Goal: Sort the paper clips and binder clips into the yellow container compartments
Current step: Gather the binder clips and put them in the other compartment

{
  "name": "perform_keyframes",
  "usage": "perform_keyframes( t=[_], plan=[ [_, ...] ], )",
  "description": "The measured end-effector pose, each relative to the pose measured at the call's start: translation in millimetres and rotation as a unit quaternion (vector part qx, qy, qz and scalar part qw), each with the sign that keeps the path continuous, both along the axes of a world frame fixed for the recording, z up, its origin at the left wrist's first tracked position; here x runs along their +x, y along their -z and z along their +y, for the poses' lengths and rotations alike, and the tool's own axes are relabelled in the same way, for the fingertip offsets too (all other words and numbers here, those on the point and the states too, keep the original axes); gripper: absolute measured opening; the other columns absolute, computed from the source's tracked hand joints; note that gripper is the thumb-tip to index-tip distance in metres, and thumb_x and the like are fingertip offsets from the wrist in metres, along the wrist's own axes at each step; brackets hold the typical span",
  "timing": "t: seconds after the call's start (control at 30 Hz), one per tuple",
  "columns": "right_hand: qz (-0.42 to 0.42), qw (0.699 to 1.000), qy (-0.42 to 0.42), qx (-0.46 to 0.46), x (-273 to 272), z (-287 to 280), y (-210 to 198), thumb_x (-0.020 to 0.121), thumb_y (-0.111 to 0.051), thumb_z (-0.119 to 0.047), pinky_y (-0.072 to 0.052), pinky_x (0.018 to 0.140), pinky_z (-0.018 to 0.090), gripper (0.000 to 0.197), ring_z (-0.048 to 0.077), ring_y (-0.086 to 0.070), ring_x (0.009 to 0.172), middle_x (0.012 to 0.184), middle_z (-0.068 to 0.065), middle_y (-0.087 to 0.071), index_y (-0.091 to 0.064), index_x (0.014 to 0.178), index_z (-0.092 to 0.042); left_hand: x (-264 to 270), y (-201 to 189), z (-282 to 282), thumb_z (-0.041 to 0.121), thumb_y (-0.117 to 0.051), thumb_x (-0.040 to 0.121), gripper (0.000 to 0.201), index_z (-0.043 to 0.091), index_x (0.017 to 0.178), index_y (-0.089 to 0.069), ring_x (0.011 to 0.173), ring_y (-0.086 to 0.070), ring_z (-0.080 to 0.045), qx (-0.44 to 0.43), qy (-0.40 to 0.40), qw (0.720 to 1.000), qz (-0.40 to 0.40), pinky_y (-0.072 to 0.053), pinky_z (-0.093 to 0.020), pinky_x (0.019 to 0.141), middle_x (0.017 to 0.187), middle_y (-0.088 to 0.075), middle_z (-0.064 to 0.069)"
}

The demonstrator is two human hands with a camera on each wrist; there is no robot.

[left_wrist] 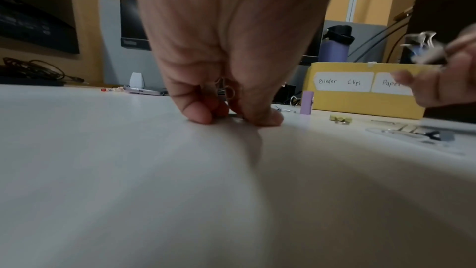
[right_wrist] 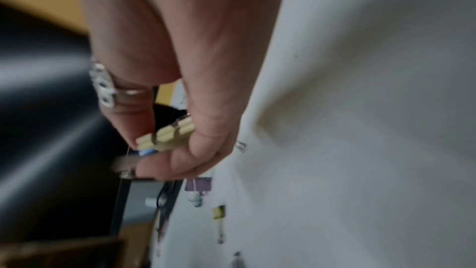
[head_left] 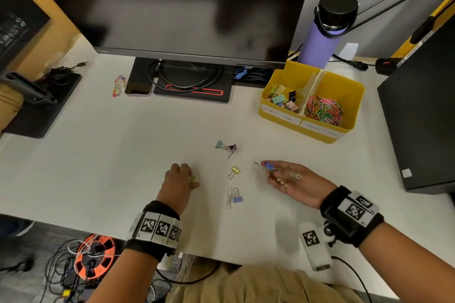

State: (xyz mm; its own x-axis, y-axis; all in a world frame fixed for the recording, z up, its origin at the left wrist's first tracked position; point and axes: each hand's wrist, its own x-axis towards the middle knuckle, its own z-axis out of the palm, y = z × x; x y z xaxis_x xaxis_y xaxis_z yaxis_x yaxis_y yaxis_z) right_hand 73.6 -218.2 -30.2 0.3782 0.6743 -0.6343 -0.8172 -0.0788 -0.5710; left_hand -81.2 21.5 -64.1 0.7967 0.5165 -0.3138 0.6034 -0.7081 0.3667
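My left hand (head_left: 190,177) presses fingertips down on the white table and pinches a small yellow binder clip (head_left: 192,178); its wire loops (left_wrist: 226,89) show between the fingers. My right hand (head_left: 267,167), palm up, pinches a blue binder clip (head_left: 269,166) and holds small beige clips (right_wrist: 165,137) against its fingers. Loose on the table lie a teal binder clip (head_left: 219,144), a purple one (head_left: 232,148), a yellow one (head_left: 235,170), and a silver paper clip (head_left: 229,198) beside another blue binder clip (head_left: 238,199). The yellow container (head_left: 354,83) stands at the back right, binder clips in its left compartment, paper clips in its right.
A monitor (head_left: 172,7) on its stand fills the back of the table, with a phone (head_left: 138,87) and a bead bracelet (head_left: 119,86) to its left. A purple bottle (head_left: 322,39) stands behind the container. A black box (head_left: 423,110) sits at the right edge.
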Motion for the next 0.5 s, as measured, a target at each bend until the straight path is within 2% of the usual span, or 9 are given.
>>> perform_keyframes(
  t=[0.07, 0.13, 0.2, 0.23, 0.3, 0.33, 0.4, 0.47, 0.5],
  plan=[
    [0.069, 0.995, 0.012, 0.064, 1.4, 0.7, 0.3, 0.058, -0.078, -0.003, -0.058, 0.061, 0.022, 0.04, 0.018, -0.069, 0.07, 0.083, 0.011, -0.066, -0.068, 0.096, -0.004, 0.0, 1.1, -1.0, 0.016, -0.059, 0.088, 0.026, -0.002, 0.107, -0.054, 0.1, -0.053, -0.034, 0.011, 0.017, 1.0, 0.001, -0.046, -0.036, 0.085, 0.109, -0.052, -0.02],
    [0.087, 0.992, 0.011, 0.09, 1.4, 4.1, 3.8, 0.039, -0.087, -0.01, -0.059, 0.06, 0.025, 0.054, 0.024, -0.069, 0.074, 0.079, 0.012, -0.069, -0.071, 0.09, -0.005, 1.7, 0.3, -1.2, 0.015, -0.058, 0.089, 0.024, -0.004, 0.104, -0.054, 0.095, -0.055, -0.034, -0.01, 0.006, 1.0, -0.028, -0.046, -0.035, 0.083, 0.107, -0.051, -0.02],
    [0.086, 0.991, 0.025, 0.097, 2.9, 9.4, 9.1, 0.037, -0.089, -0.015, -0.058, 0.058, 0.025, 0.051, 0.025, -0.07, 0.075, 0.079, 0.011, -0.069, -0.071, 0.084, -0.007, 5.8, -3.2, -0.8, 0.015, -0.057, 0.09, 0.016, -0.001, 0.094, -0.055, 0.084, -0.053, -0.031, -0.064, -0.04, 0.994, -0.079, -0.044, -0.03, 0.075, 0.095, -0.05, -0.014],
    [0.081, 0.992, 0.031, 0.092, 2.4, 13.2, 8.0, 0.037, -0.09, -0.019, -0.057, 0.057, 0.024, 0.049, 0.023, -0.069, 0.074, 0.078, 0.009, -0.069, -0.07, 0.08, -0.009, 8.3, -6.5, -0.2, 0.017, -0.054, 0.091, 0.012, 0.006, 0.084, -0.054, 0.076, -0.05, -0.026, -0.109, -0.063, 0.987, -0.096, -0.041, -0.025, 0.069, 0.085, -0.048, -0.007],
    [0.064, 0.995, 0.042, 0.069, 3.4, 20.0, 6.9, 0.044, -0.088, -0.03, -0.054, 0.052, 0.022, 0.039, 0.018, -0.067, 0.067, 0.075, 0.005, -0.067, -0.066, 0.071, -0.012, 13.5, -13.6, 0.1, 0.021, -0.047, 0.095, 0.023, 0.018, 0.073, -0.047, 0.066, -0.047, -0.016, -0.257, -0.129, 0.949, -0.125, -0.038, -0.02, 0.063, 0.072, -0.045, 0.001],
    [0.05, 0.997, 0.044, 0.044, 4.2, 23.5, 5.3, 0.054, -0.083, -0.034, -0.051, 0.049, 0.021, 0.031, 0.016, -0.063, 0.063, 0.073, 0.004, -0.063, -0.062, 0.066, -0.014, 16.2, -17.4, -0.8, 0.02, -0.043, 0.097, 0.023, 0.018, 0.074, -0.048, 0.065, -0.05, -0.012, -0.361, -0.184, 0.902, -0.152, -0.041, -0.02, 0.066, 0.073, -0.047, 0.001],
    [0.009, 0.999, 0.037, -0.036, 6.5, 30.0, 0.1, 0.076, -0.063, -0.04, -0.044, 0.043, 0.019, 0.032, 0.013, -0.055, 0.055, 0.066, 0.001, -0.054, -0.051, 0.056, -0.017, 22.6, -21.6, 0.0, 0.012, -0.041, 0.097, 0.023, 0.013, 0.077, -0.052, 0.062, -0.06, -0.007, -0.548, -0.279, 0.763, -0.199, -0.051, -0.022, 0.073, 0.079, -0.053, -0.001],
    [-0.068, 0.991, 0.003, -0.114, 8.3, 37.4, -3.4, 0.085, -0.055, -0.042, -0.038, 0.044, 0.02, 0.041, 0.013, -0.048, 0.053, 0.06, -0.001, -0.049, -0.045, 0.053, -0.019, 29.6, -24.1, -0.2, 0.009, -0.046, 0.093, 0.02, 0.01, 0.074, -0.054, 0.063, -0.066, -0.011, -0.656, -0.325, 0.647, -0.213, -0.058, -0.023, 0.069, 0.078, -0.06, -0.004],
    [-0.121, 0.982, -0.02, -0.142, 8.5, 42.1, -5.3, 0.085, -0.057, -0.042, -0.037, 0.047, 0.02, 0.041, 0.014, -0.047, 0.053, 0.059, -0.001, -0.048, -0.045, 0.053, -0.019, 34.2, -26.5, -1.5, 0.01, -0.047, 0.09, 0.018, 0.009, 0.074, -0.054, 0.065, -0.067, -0.015, -0.689, -0.334, 0.606, -0.216, -0.059, -0.024, 0.069, 0.077, -0.061, -0.006]
  ],
)
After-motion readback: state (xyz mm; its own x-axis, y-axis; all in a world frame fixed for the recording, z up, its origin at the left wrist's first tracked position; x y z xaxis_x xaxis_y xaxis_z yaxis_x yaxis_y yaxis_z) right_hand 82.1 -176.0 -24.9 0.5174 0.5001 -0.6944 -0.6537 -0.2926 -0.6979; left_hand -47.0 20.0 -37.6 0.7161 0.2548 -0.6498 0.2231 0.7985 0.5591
